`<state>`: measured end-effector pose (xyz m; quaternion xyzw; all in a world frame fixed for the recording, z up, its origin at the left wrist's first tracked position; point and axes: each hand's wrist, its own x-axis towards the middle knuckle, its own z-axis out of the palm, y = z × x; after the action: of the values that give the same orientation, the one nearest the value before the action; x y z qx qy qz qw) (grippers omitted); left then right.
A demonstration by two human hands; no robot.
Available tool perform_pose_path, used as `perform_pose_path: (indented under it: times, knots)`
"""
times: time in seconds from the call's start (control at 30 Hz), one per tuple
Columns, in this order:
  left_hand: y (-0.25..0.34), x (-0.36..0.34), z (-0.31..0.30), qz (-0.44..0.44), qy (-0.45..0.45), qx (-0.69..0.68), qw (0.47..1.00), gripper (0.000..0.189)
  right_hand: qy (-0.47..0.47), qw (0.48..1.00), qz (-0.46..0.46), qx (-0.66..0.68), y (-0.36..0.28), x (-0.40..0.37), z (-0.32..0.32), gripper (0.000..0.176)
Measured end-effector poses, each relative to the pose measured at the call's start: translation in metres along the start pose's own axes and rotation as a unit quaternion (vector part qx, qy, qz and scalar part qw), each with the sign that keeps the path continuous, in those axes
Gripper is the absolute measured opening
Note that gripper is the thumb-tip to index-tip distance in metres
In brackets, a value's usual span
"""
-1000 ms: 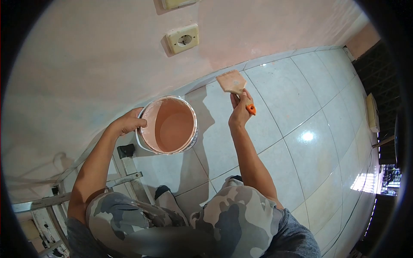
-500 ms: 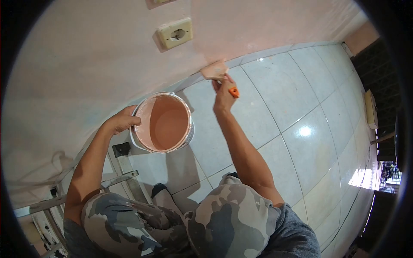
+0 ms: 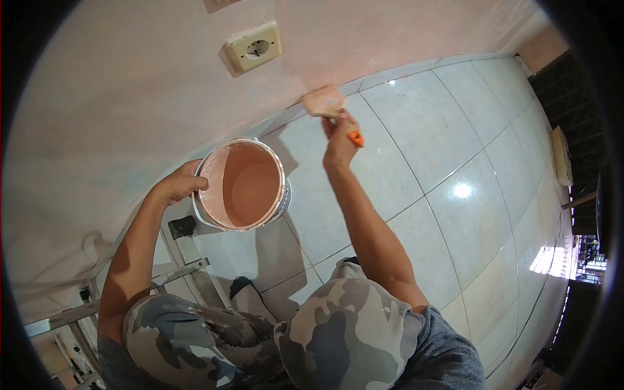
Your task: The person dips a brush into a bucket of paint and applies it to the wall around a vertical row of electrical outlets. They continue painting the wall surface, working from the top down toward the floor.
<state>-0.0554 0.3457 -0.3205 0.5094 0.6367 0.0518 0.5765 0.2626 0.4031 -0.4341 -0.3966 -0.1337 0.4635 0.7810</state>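
Observation:
My left hand [image 3: 180, 184] grips the rim of a white paint bucket [image 3: 286, 201], thumb over the edge and fingers hidden behind it. Peach-coloured paint [image 3: 255, 194] covers the bottom and coats the inner wall. My right hand [image 3: 340, 142] is closed round a paintbrush [image 3: 324, 102] with an orange handle end. Its wide bristles are coated in peach paint and lie against or just in front of the low part of the wall [image 3: 364, 39], near the baseboard; contact is hard to tell.
A yellowed wall socket [image 3: 254, 48] sits above the bucket. White baseboard tiles [image 3: 390, 73] meet the glossy floor tiles [image 3: 448, 240]. At lower left stands a metal ladder [image 3: 195, 260], close to my leg. A cable [image 3: 530, 318] runs along the floor at right.
The view has shifted slightly, so the socket and bucket appear a little further left. The brush has moved marginally; both hands keep their hold.

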Motion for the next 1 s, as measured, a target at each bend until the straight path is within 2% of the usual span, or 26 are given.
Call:
perform_pose_path:
  times: [0.07, 0.13, 0.37, 0.53, 0.63, 0.7, 0.8, 0.87, 0.93, 1.0]
  knots:
    - [-0.007, 0.004, -0.003, 0.002, -0.004, -0.014, 1.000, 0.060, -0.040, 0.998, 0.041, -0.010, 0.001, -0.029, -0.001, 0.031]
    - [-0.005, 0.004, -0.002, 0.001, -0.002, -0.016, 1.000, 0.060, -0.040, 0.997, 0.070, -0.020, -0.006, -0.041, -0.002, 0.031]
    - [-0.005, 0.003, -0.002, -0.003, 0.002, -0.014, 1.000, 0.058, -0.038, 0.999, -0.024, -0.030, -0.009, -0.026, 0.018, 0.028]
    - [-0.009, 0.006, -0.003, -0.002, -0.010, -0.018, 1.000, 0.055, -0.046, 0.999, 0.005, 0.010, -0.038, -0.015, 0.067, 0.025]
    - [-0.010, 0.010, -0.006, 0.013, -0.018, -0.036, 0.999, 0.054, -0.108, 0.988, -0.067, 0.084, -0.077, -0.010, 0.075, 0.028]
    - [-0.013, 0.007, -0.004, 0.011, -0.020, -0.039, 0.999, 0.054, -0.144, 0.978, -0.120, 0.086, -0.098, -0.006, 0.073, 0.030]
    - [-0.008, 0.008, -0.004, 0.006, -0.011, -0.045, 0.999, 0.054, -0.127, 0.980, -0.076, 0.136, -0.104, -0.007, 0.077, 0.030]
    - [-0.011, 0.008, -0.004, 0.010, -0.021, -0.049, 0.999, 0.054, -0.115, 0.983, -0.073, 0.124, -0.071, -0.003, 0.064, 0.030]
    - [-0.017, 0.010, -0.005, 0.012, -0.025, -0.043, 0.999, 0.054, -0.110, 0.991, -0.059, 0.053, -0.031, -0.010, 0.036, 0.030]
    - [-0.012, 0.010, -0.005, 0.021, -0.028, -0.032, 0.999, 0.053, -0.080, 0.997, 0.012, -0.015, -0.010, -0.027, 0.003, 0.030]
